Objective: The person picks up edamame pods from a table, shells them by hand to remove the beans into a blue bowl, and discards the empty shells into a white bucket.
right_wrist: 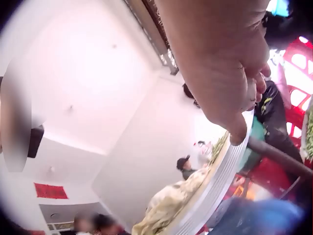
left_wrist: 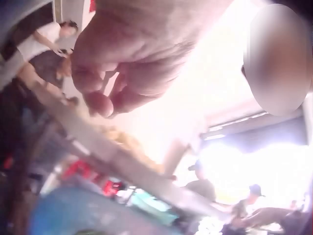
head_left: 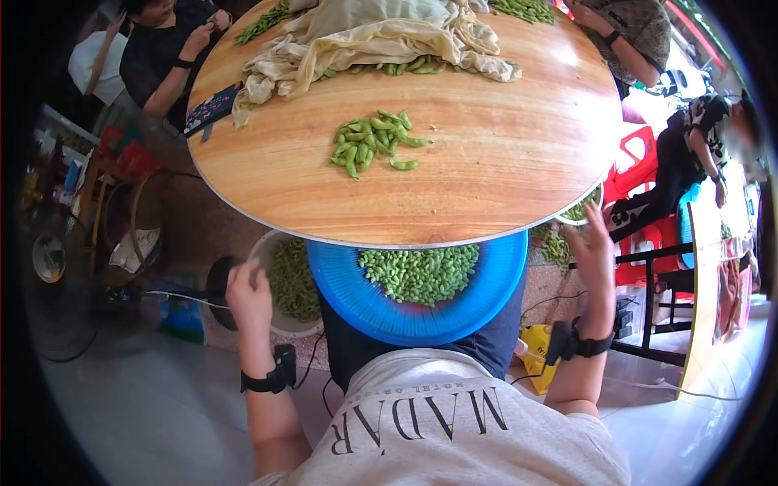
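Note:
My left hand (head_left: 250, 296) is raised left of a blue basin (head_left: 328, 312), above a pale bucket (head_left: 312, 328) of green pods or hulls. Its fingers (left_wrist: 100, 105) bend loosely, and no object shows between them. On the other side, my right hand (head_left: 598, 247) is lifted beside the round table's right edge with its fingers extended and nothing in them. The basin rests on the lap under the table edge, with many shelled green beans (head_left: 421, 274) in it. A small pile of green soybean pods (head_left: 365, 144) lies on the wooden table (head_left: 478, 190).
A cream cloth (head_left: 348, 53) covers a heap of pods at the table's back. A dark patterned pouch (head_left: 212, 109) lies at the left edge. Another bowl of pods (head_left: 579, 212) stands right. Red stools (head_left: 636, 158), a fan (head_left: 50, 259) and several people surround the table.

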A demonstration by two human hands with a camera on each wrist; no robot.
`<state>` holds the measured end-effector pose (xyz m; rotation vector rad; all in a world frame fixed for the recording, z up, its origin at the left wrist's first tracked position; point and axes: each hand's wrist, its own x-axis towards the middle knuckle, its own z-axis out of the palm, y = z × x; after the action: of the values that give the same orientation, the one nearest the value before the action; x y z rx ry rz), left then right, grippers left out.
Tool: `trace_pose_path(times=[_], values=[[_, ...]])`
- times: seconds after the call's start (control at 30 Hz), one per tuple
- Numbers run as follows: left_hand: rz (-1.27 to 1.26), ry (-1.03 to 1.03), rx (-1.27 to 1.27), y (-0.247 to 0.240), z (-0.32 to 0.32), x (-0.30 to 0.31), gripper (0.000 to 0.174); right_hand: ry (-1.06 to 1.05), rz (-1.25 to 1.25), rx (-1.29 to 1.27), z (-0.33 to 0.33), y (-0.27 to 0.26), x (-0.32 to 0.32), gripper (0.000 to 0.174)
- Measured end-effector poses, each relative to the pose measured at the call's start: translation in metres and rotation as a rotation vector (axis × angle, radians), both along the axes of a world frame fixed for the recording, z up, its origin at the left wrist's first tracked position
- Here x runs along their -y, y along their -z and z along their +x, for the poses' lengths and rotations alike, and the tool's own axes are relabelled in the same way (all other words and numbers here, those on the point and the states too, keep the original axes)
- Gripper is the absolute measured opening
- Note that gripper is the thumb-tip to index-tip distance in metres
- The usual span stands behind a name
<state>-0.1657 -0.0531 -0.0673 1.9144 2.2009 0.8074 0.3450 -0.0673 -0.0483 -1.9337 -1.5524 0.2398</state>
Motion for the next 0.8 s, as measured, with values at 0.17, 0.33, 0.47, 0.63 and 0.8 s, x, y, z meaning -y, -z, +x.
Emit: trace_pose_path(times=[0.17, 0.33, 0.47, 0.63, 0.8], values=[[0.224, 0.583, 0.189, -0.071, 0.129, -0.059, 0.021, 0.233, 0.036, -0.256, 0.01, -0.02, 0.02, 0.028], [0.062, 0.607, -0.103, -0.041, 0.188, -0.117, 0.01, -0.099, -0.005, -0.661, -0.031, -0.031, 0.011, 0.019], [0.094, 0.597, -0.127, -0.037, 0.186, -0.119, 0.017, -0.294, -0.186, -0.944, -0.062, -0.039, 0.003, 0.024], [-0.348, 0.481, 0.637, -0.071, 0.194, -0.069, 0.008, -0.558, -0.382, -1.152, -0.108, -0.039, -0.024, 0.026], [-0.218, 0.547, 0.704, -0.07, 0.191, -0.031, 0.011, -0.677, -0.503, -1.314, -0.147, -0.031, -0.038, 0.036]])
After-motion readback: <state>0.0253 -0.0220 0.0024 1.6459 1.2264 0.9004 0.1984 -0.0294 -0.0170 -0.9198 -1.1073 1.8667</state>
